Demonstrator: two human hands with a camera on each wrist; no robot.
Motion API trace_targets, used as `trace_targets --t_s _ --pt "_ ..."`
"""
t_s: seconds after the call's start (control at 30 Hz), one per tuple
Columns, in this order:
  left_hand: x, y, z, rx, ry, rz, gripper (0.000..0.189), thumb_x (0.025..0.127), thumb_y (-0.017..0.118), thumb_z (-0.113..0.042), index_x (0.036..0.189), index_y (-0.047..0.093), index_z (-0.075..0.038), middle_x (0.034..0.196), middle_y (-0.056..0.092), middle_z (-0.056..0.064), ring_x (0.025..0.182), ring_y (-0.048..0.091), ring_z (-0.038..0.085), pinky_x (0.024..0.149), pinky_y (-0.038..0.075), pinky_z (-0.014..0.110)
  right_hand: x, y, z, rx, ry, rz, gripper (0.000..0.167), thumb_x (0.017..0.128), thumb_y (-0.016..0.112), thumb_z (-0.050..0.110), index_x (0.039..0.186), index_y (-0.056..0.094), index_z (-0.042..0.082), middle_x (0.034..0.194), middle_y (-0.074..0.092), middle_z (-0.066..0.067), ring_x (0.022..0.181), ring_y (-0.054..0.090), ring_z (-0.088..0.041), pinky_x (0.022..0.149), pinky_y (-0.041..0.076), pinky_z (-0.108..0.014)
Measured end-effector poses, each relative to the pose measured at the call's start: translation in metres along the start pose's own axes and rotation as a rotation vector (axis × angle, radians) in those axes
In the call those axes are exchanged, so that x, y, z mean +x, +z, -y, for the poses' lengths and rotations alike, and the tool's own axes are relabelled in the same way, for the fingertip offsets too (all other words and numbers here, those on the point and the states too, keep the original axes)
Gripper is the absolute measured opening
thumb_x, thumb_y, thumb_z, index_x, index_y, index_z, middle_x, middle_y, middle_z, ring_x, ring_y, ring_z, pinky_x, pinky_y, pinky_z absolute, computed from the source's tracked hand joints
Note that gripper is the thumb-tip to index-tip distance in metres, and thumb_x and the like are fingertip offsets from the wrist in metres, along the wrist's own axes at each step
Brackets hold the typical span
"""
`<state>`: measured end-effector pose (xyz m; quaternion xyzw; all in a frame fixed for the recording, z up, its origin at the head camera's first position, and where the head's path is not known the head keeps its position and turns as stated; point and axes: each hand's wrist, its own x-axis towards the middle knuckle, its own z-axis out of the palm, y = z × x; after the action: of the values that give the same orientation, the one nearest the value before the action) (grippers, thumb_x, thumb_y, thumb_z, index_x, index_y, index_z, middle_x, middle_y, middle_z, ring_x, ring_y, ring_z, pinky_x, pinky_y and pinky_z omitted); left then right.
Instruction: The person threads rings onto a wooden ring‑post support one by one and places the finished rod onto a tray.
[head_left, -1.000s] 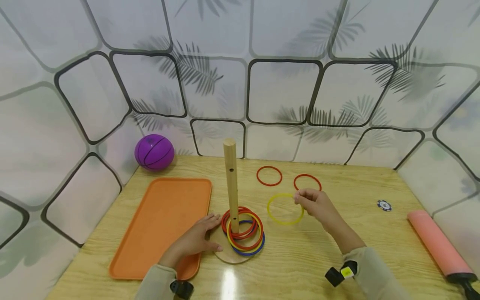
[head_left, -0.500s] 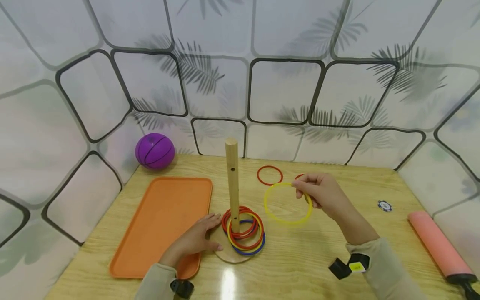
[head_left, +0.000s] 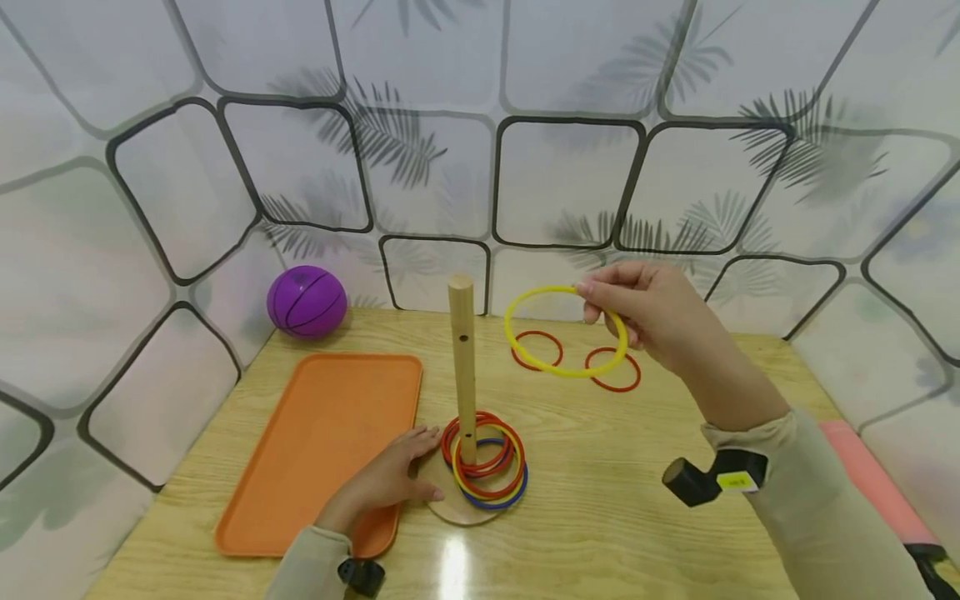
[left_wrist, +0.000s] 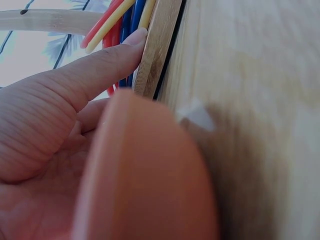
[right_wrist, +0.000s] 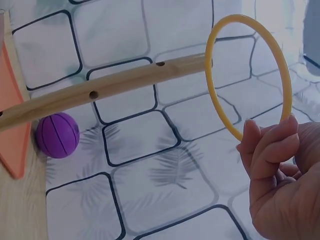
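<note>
A yellow ring [head_left: 525,357] is pinched between the thumb and fingers of my right hand [head_left: 660,321], raised above the table to the right of a wooden post [head_left: 463,367]. In the right wrist view the yellow ring [right_wrist: 286,75] stands near the post's top end. Several red, yellow and blue rings [head_left: 517,483] lie stacked round the foot of the post. My left hand [head_left: 386,479] rests with extended fingers on the round wooden base [head_left: 450,508]; in the left wrist view its thumb [left_wrist: 107,65] touches the base's edge [left_wrist: 155,55].
Two red rings [head_left: 617,389] lie farther back on the table. An orange tray [head_left: 322,433] is at the left, partly under my left forearm, with a purple ball [head_left: 307,302] behind it. A pink cylinder [head_left: 873,479] with a black end lies at the right, partly behind my right sleeve.
My right hand has lifted the yellow ring up from low over the table, uncovering the right-hand red ring behind it. My left hand stays in place on the base.
</note>
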<state>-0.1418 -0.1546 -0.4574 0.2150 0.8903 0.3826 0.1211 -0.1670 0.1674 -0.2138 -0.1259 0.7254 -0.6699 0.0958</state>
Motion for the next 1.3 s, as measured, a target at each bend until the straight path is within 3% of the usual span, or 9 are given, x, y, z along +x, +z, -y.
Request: trace_targets --t_s 0.27,0.6,0.83,1.03,1.3 --pt "-0.001 -0.001 -0.003 -0.006 0.008 -0.003 0.078 0.074 0.081 -0.023 0.136 0.045 0.006 0.146 0.038 0.019 0.138 0.022 0.041 0.111 0.017 0.058 0.015 0.036 0.026 0.021 -0.041 0.037 0.012 0.090 0.065 0.014 0.089 0.068 0.003 0.063 0.064 -0.002 0.040 0.037 -0.008 0.036 0.030 -0.019" --pt "-0.002 -0.001 -0.003 -0.018 0.013 0.002 0.080 0.073 0.081 -0.023 0.137 0.044 0.006 0.147 0.037 0.020 0.138 0.021 0.042 0.111 0.016 0.059 0.029 0.066 0.020 -0.089 -0.058 0.083 0.016 0.092 0.062 0.013 0.097 0.064 -0.002 0.065 0.064 -0.002 0.040 0.037 -0.008 0.037 0.034 -0.019" --pt "-0.001 -0.002 -0.001 -0.024 0.015 -0.002 0.080 0.073 0.082 -0.025 0.137 0.044 0.006 0.147 0.037 0.019 0.139 0.021 0.041 0.111 0.016 0.059 0.030 0.074 0.004 -0.134 -0.005 0.112 0.018 0.092 0.062 0.015 0.099 0.065 -0.001 0.068 0.064 -0.003 0.041 0.039 -0.008 0.039 0.037 -0.020" --pt "-0.001 -0.002 -0.001 -0.022 0.012 0.004 0.080 0.073 0.081 -0.026 0.138 0.044 0.005 0.147 0.037 0.019 0.139 0.021 0.041 0.111 0.016 0.059 0.029 0.072 -0.020 -0.093 0.071 0.133 0.018 0.093 0.060 0.014 0.100 0.062 -0.002 0.067 0.064 -0.001 0.038 0.040 -0.008 0.038 0.035 -0.021" --pt "0.000 -0.002 -0.002 -0.023 -0.005 0.013 0.081 0.073 0.082 -0.026 0.138 0.044 0.004 0.147 0.037 0.020 0.139 0.020 0.041 0.111 0.016 0.059 0.027 0.070 -0.060 -0.047 0.090 0.159 0.016 0.093 0.060 0.013 0.098 0.062 -0.002 0.068 0.063 -0.002 0.040 0.040 -0.007 0.038 0.038 -0.019"
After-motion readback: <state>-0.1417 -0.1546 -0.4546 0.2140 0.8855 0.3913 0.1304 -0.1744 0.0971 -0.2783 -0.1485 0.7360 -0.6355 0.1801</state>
